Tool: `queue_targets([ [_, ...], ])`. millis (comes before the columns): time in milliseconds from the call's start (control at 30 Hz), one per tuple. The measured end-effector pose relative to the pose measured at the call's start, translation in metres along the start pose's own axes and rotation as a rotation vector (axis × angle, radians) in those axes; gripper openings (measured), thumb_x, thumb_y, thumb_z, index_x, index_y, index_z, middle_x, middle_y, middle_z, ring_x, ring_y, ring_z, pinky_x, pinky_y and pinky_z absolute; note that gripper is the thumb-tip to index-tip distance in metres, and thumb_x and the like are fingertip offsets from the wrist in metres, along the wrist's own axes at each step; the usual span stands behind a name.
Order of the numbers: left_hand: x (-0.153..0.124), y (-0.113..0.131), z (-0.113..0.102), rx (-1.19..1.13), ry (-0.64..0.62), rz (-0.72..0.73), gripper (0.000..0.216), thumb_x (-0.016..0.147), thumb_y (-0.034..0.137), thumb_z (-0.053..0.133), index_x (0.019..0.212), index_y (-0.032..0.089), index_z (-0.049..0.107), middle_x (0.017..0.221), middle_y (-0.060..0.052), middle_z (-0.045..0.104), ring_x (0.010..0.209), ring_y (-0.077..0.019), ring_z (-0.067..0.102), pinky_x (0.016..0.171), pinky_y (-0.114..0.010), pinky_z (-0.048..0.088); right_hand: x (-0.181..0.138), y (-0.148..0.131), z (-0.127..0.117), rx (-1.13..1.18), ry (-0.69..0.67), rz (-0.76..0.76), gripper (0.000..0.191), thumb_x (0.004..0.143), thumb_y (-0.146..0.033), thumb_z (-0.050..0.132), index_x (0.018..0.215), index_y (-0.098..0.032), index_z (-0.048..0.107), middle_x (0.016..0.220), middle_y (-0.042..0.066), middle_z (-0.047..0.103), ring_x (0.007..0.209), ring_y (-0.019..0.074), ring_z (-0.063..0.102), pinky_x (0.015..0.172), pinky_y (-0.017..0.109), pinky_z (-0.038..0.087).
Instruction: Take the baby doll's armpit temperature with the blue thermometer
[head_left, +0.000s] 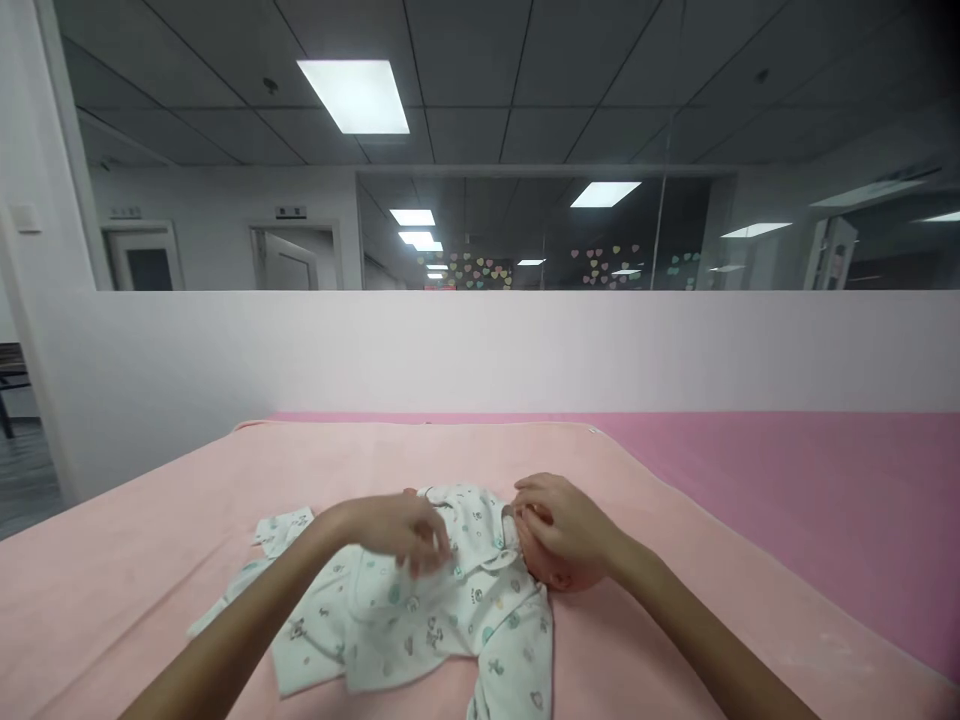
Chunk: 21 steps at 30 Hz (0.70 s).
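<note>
A baby doll (pixel 559 578) lies across the bed with its head toward the right. White printed baby clothes (pixel 469 590) cover its body, with one sleeve stretched toward the near side and the legs of the outfit to the left. My right hand (pixel 566 520) curves over the doll's face, its fingertips near the collar and chin; much of the face is hidden beneath it. Above the front of the clothes hovers my left hand (pixel 409 535), fingers loosely bent and slightly blurred, with nothing visible in them.
A peach-pink sheet (pixel 187 510) is spread under the doll, with a darker pink surface (pixel 825 520) beyond its right edge. Behind stands a low white wall (pixel 525 350) with a wide glass window (pixel 480 140) above it. A doorway with dark flooring (pixel 30 470) shows at far left.
</note>
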<state>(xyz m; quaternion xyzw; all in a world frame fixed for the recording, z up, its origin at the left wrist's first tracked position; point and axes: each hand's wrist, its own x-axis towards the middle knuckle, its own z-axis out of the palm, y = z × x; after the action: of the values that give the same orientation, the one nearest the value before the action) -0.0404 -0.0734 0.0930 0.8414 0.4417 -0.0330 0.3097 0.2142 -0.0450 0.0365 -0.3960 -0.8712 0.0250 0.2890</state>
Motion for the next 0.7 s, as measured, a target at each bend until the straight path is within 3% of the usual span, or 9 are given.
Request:
queue_targets([
  [67,0.031,-0.016,-0.010,-0.139,0.289,0.083,0.034,0.078,0.036,0.040,0.093,0.016,0.063,0.087,-0.007,0.067,0.076,-0.0175,0.062,0.065,-0.026,0.047,0.002,0.015,-0.005,0.140,0.072,0.156,0.026,0.078,-0.023,0.044,0.088,-0.021,0.067,0.101,0.006,0.064,0.094,0.0199,0.055,0.079,0.030,0.041],
  [133,0.068,-0.038,-0.010,-0.113,0.621,0.021,0.042,0.080,0.042,0.034,0.097,0.014,0.061,0.097,-0.010,0.065,0.087,-0.0207,0.060,0.074,-0.029,0.046,0.002,0.032,-0.003,0.303,0.075,0.287,0.028,0.079,-0.032,0.043,0.085,-0.019,0.067,0.091,0.005,0.067,0.086,0.0197,0.058,0.073,0.028,0.042],
  [167,0.085,-0.049,-0.007,-0.060,0.715,-0.019,0.042,0.079,0.042,0.037,0.100,0.015,0.061,0.105,-0.010,0.063,0.096,-0.0221,0.057,0.082,-0.031,0.043,0.001,0.039,0.000,0.375,0.073,0.337,0.030,0.079,-0.036,0.043,0.081,-0.019,0.068,0.086,0.005,0.068,0.082,0.0197,0.059,0.071,0.028,0.042],
  [233,0.109,-0.070,0.003,0.003,0.719,-0.100,0.041,0.077,0.041,0.041,0.106,0.018,0.059,0.115,-0.008,0.059,0.107,-0.0226,0.051,0.090,-0.031,0.038,-0.001,0.053,0.009,0.496,0.101,0.413,0.033,0.078,-0.040,0.044,0.075,-0.017,0.067,0.079,0.004,0.068,0.080,0.0201,0.059,0.070,0.028,0.042],
  [367,0.119,-0.093,0.015,0.011,0.664,-0.179,0.041,0.081,0.047,0.033,0.096,0.023,0.063,0.101,-0.004,0.065,0.100,-0.0230,0.056,0.092,-0.037,0.035,0.000,0.066,0.023,0.648,0.174,0.513,0.033,0.072,-0.042,0.050,0.078,-0.016,0.069,0.085,0.006,0.069,0.084,0.0205,0.059,0.075,0.029,0.042],
  [500,0.111,-0.093,0.013,0.034,0.637,-0.196,0.054,0.082,0.054,0.024,0.080,0.020,0.066,0.090,-0.008,0.067,0.091,-0.0264,0.059,0.085,-0.039,0.038,0.005,0.066,0.026,0.627,0.214,0.564,0.032,0.069,-0.041,0.051,0.076,-0.015,0.069,0.084,0.005,0.069,0.082,0.0199,0.058,0.074,0.029,0.042],
  [600,0.109,-0.090,0.011,0.047,0.621,-0.242,0.058,0.082,0.055,0.022,0.085,0.016,0.065,0.094,-0.013,0.066,0.091,-0.0279,0.059,0.078,-0.038,0.042,0.009,0.063,0.026,0.593,0.232,0.587,0.031,0.068,-0.040,0.050,0.073,-0.015,0.069,0.080,0.004,0.068,0.078,0.0187,0.058,0.071,0.028,0.041],
  [700,0.109,-0.092,0.013,0.089,0.624,-0.283,0.062,0.081,0.056,0.022,0.089,0.011,0.064,0.100,-0.019,0.063,0.099,-0.0321,0.056,0.083,-0.042,0.040,0.010,0.059,0.026,0.580,0.256,0.602,0.031,0.067,-0.040,0.050,0.069,-0.015,0.068,0.075,0.003,0.067,0.075,0.0178,0.057,0.070,0.028,0.041],
])
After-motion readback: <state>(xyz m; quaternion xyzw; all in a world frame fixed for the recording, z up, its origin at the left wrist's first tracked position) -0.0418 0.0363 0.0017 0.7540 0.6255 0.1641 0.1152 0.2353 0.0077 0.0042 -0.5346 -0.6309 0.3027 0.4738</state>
